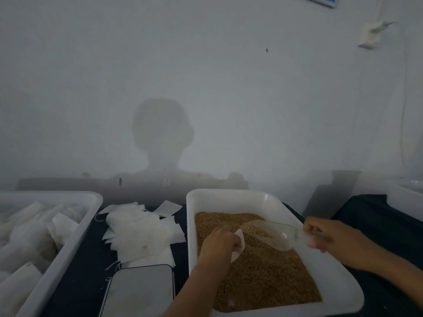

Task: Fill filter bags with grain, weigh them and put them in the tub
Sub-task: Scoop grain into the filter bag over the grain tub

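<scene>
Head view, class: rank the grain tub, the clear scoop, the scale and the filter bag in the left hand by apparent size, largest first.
1. Grain tub.
2. Scale, though it is cut off by the frame edge and near the camera, so its full size is unsure.
3. Clear scoop.
4. Filter bag, partly hidden by the left hand.

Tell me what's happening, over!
Left hand holds bag over grain. Right hand grips scoop, part full. Nothing in the way.

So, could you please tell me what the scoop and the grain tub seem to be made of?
Scoop: probably clear, glossy plastic, since the grain shows through its bowl. Tub: likely white, opaque moulded plastic with a smooth, faintly shiny finish, judging by its rounded rim and corners.
</scene>
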Available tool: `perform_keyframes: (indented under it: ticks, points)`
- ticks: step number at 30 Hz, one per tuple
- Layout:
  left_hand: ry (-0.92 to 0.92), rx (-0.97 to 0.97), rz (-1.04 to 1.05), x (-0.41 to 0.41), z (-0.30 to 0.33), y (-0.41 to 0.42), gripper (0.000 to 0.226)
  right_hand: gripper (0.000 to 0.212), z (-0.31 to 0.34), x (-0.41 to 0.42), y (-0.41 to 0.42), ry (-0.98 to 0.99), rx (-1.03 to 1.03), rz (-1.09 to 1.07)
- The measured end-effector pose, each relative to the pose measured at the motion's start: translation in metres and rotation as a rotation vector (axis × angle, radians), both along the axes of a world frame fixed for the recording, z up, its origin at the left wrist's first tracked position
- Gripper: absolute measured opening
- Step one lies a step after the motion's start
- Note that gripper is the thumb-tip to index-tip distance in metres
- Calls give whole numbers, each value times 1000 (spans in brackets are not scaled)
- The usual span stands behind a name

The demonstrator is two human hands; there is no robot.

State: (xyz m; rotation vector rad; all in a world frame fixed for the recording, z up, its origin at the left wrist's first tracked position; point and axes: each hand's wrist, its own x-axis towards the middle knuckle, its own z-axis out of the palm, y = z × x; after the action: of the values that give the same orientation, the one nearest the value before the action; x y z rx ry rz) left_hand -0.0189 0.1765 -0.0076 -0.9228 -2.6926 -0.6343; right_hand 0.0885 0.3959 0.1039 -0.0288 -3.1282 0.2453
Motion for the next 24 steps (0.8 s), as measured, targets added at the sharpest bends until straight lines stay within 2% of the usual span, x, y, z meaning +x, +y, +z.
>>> perform_keyframes:
  ticks: [4,14,24]
  points:
    - [-12,44,-63,0,2,1,18,18,10,-4,4,-18,93,38]
    - [-3,125,-99,9,5,0,9,9,29,-21,-12,38,409,136]
    - [-25,182,-52,8,4,0,9,11,38,-37,-23,208,704,247]
